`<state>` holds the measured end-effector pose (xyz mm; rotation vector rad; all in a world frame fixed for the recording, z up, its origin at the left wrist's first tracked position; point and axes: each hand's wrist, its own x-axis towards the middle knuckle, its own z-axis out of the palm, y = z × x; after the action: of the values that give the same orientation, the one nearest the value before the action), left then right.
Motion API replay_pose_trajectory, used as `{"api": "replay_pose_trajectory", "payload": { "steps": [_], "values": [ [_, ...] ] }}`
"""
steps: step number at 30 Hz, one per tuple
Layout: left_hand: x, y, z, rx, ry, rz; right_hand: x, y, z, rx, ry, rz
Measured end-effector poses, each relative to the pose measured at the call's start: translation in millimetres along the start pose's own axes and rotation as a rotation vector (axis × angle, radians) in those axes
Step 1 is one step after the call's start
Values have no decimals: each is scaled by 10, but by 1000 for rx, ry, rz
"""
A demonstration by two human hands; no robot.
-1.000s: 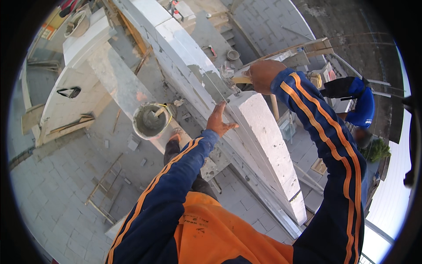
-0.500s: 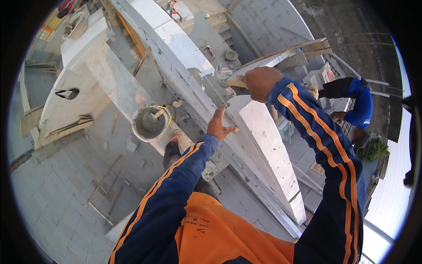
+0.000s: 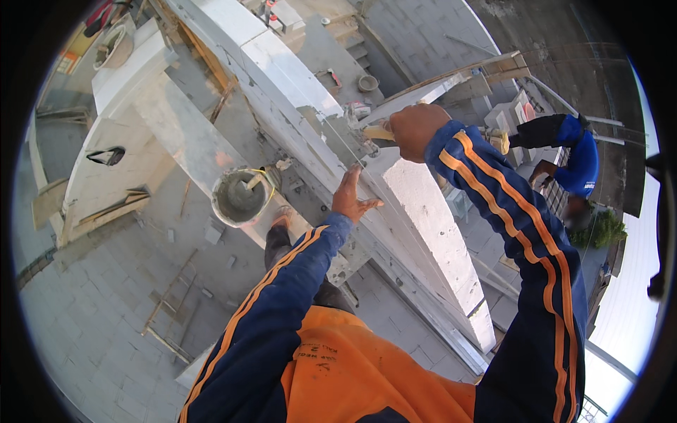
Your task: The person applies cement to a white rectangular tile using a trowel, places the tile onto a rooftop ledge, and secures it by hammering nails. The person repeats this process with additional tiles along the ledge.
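My right hand [image 3: 416, 130] is closed on a trowel handle [image 3: 379, 132] over the white block [image 3: 430, 218]; my left hand [image 3: 350, 199], open and flat, braces its near-left face. The block's long axis runs near-right.

**Hidden, cut off, too small to read**

Trowel [image 3: 376, 132] mostly swallowed by the right hand [image 3: 416, 130] — only a pale handle stub and a bit of blade showing. Left hand [image 3: 352, 199] seen from the back, palm side against the block [image 3: 430, 233] out of sight. Bucket [image 3: 238, 197] contents grey, tool inside too small to make out. Co-worker [image 3: 575, 158] bent over near the right rim, hands and work hidden. Far tools on the wall top [image 3: 282, 14] blurred — kind not clear. Own torso cut off by the lower edge.
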<state>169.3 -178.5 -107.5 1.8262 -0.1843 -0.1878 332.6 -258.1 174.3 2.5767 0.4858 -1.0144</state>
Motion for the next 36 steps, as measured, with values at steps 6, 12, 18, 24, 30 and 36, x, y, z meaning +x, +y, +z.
{"api": "replay_pose_trajectory", "payload": {
  "steps": [6,12,18,24,30,36],
  "values": [
    [-18,-6,-84,173,-73,105,-643,129,530,333,270,218],
    [-491,538,-337,432,-160,184,-2145,-227,1889,1248,596,468],
    [-654,1600,463,599,-566,852,-3154,-867,2836,1121,992,905],
    [-982,1949,1397,880,-870,941,-3580,-1068,3508,1317,1022,1193],
    [-1160,1811,1522,1027,-751,1047,-3803,-1155,3979,1241,1155,1327],
    [-1181,1826,1617,1046,-687,1067,-3800,-1335,4470,1367,980,1355]
  ]
}}
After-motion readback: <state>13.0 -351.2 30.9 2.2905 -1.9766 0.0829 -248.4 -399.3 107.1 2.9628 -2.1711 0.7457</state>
